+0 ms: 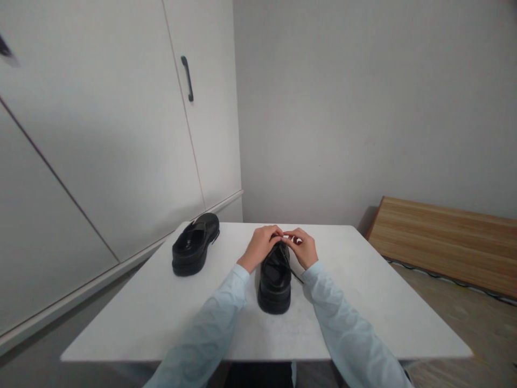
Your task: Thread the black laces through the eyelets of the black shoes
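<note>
A black lace-up shoe (274,293) stands on the white table (363,318), its heel toward me. My left hand (262,244) is over the left front of this shoe, fingers closed in a pinch near the lacing. From the right, my right hand (302,247) meets it there, thumb and fingertips pinched together. What the fingertips hold is too small to make out. A loose dark lace hangs off the shoe's right side. A second black shoe (189,260) stands apart at the table's left, its lace end sticking out to the right.
White cabinet doors (121,124) with dark handles rise on the left. A grey wall (363,108) is behind the table. On the right, a wooden panel (444,242) lies low beyond the table's edge.
</note>
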{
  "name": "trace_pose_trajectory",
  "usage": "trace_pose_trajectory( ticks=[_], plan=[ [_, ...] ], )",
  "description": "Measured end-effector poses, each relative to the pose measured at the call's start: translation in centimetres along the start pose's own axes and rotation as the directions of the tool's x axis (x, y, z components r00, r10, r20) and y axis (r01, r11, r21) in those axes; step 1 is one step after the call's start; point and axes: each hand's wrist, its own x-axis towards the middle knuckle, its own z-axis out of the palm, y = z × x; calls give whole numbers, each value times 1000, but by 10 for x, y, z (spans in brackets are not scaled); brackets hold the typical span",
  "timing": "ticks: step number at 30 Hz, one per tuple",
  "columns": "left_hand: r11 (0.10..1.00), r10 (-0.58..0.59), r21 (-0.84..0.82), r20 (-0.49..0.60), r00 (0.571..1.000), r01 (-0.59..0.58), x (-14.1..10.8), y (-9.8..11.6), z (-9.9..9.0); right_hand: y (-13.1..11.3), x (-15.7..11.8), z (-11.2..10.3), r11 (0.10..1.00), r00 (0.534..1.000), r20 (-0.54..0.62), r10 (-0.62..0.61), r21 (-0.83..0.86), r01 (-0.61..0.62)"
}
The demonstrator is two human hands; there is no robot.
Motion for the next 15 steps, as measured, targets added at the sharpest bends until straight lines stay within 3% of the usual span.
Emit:
trace_pose_trajectory(
  ticks=[9, 15],
  plan=[
    [993, -98, -73, -126, 987, 90, -6, 3, 3, -3, -2, -2, 982, 990, 62, -123, -137, 131],
    [985, -130, -133, -175, 976, 107, -9, -2, -1, -4, -1, -2, 996, 994, -68, 82, -30, -85]
  ],
)
